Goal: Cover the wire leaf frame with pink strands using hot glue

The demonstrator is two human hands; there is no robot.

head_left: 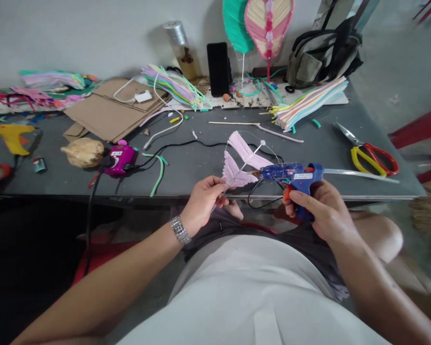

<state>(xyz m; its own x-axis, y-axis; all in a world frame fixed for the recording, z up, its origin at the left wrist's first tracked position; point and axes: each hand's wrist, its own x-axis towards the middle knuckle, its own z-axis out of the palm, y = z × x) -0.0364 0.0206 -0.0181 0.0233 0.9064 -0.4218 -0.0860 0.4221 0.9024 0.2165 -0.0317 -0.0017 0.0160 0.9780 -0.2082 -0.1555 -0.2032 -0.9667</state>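
My left hand (205,199) pinches the thin wire stem of a pale pink pipe-cleaner leaf (241,160), holding it just above the table's front edge. My right hand (318,206) is wrapped round the grip of a blue hot glue gun (290,175) with an orange trigger. The gun's nozzle points left and touches the leaf near its middle rib. A clear glue stick (359,174) sticks out of the gun's back to the right. A silver watch sits on my left wrist.
Red and yellow scissors (371,155) lie at the right of the grey table (201,163). Bundles of pastel pipe cleaners (311,103), cardboard sheets (111,110), a pink device (122,158), a black phone (218,68), finished feather leaves (267,24), a backpack (323,52) and a yellow glue gun (12,136) stand farther back.
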